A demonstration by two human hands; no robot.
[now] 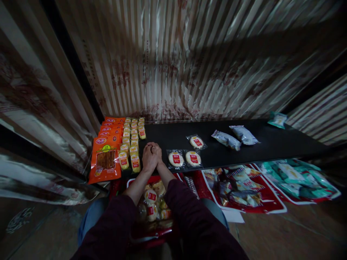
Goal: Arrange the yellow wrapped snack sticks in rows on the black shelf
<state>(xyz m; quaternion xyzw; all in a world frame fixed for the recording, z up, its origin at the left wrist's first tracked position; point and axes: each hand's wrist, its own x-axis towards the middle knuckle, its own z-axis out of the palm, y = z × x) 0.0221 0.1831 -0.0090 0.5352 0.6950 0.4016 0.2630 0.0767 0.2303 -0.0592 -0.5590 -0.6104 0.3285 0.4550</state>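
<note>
Snack Shelf, Hands Folded

Left hand and right hand: clasped together over the black shelf; contents, if any, hidden; cannot tell.

Yellow packets: upright-facing columns, left of the hands, beside orange bags.

Round crackers: three, wrapped, just right of the hands; two in front, one behind.

Handling, as judged: part hands without brushing either group; pinch wrapper edges; keep labels aligned, rows square.
</note>
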